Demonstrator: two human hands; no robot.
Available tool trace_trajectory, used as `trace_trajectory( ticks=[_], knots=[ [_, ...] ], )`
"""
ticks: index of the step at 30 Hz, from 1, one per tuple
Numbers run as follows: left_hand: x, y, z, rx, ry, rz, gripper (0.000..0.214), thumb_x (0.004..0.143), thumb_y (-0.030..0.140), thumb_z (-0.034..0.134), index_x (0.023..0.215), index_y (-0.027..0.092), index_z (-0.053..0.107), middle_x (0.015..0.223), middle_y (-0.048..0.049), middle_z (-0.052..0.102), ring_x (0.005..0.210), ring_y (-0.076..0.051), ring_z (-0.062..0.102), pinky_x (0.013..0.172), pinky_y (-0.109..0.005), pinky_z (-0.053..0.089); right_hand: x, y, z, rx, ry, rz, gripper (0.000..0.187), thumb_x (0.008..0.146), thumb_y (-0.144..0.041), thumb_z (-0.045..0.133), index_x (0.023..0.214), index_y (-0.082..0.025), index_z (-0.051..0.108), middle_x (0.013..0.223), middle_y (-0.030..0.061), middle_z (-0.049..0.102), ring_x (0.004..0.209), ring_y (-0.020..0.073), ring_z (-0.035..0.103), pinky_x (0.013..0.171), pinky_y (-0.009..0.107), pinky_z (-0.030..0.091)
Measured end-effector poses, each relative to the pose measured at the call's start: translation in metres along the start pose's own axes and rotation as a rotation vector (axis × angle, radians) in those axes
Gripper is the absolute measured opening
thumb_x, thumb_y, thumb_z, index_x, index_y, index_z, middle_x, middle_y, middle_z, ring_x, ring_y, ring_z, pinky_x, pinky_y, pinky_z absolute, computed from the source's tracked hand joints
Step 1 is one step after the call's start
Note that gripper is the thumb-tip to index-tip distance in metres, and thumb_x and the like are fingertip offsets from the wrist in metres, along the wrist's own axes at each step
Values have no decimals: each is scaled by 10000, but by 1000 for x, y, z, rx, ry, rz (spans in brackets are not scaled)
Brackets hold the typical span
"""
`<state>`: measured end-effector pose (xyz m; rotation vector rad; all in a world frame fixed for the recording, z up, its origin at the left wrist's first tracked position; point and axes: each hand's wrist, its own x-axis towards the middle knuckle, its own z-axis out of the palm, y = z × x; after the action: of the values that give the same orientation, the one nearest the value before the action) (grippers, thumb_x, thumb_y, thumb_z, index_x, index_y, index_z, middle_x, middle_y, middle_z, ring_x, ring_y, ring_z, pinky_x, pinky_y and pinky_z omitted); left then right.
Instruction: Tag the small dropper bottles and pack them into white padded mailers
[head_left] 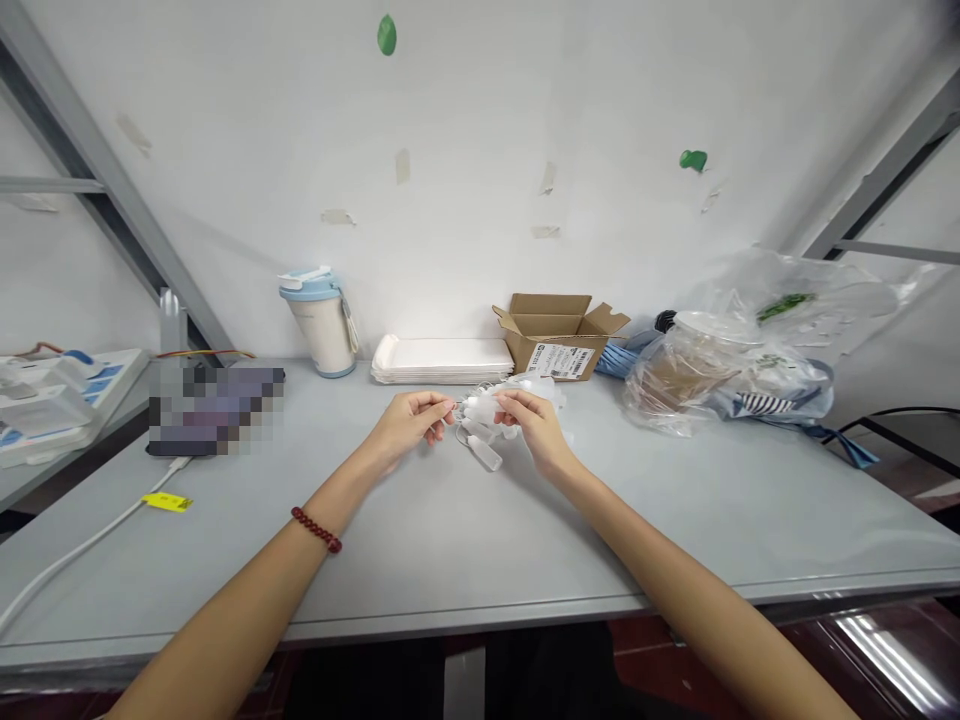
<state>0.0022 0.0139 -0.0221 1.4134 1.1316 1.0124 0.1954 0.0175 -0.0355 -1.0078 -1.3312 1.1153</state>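
Note:
Both my arms reach out over a grey table. My left hand and my right hand meet at the middle, each with fingers pinched on a bunch of small clear plastic pieces. One clear strip hangs down from the bunch toward the table. More of the clear plastic pile lies just behind my right hand. A dark red bead bracelet sits on my left wrist.
At the back stand a blue-lidded cup, a stack of white trays and an open cardboard box. Plastic bags with containers lie at the right. A blurred dark object, a white cable and a yellow tag are at the left.

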Motion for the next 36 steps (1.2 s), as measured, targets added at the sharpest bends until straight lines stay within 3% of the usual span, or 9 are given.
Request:
trace_trajectory(
  ticks=[36],
  knots=[
    [-1, 2, -5, 2, -28, 9, 306, 694, 452, 667, 673, 150, 615, 665, -12, 589, 527, -88, 468, 545, -248, 396, -3, 1, 3, 78, -8, 62, 228, 695, -403, 611, 674, -177, 634, 588, -8, 578, 589, 113, 450, 612, 278, 349]
  ],
)
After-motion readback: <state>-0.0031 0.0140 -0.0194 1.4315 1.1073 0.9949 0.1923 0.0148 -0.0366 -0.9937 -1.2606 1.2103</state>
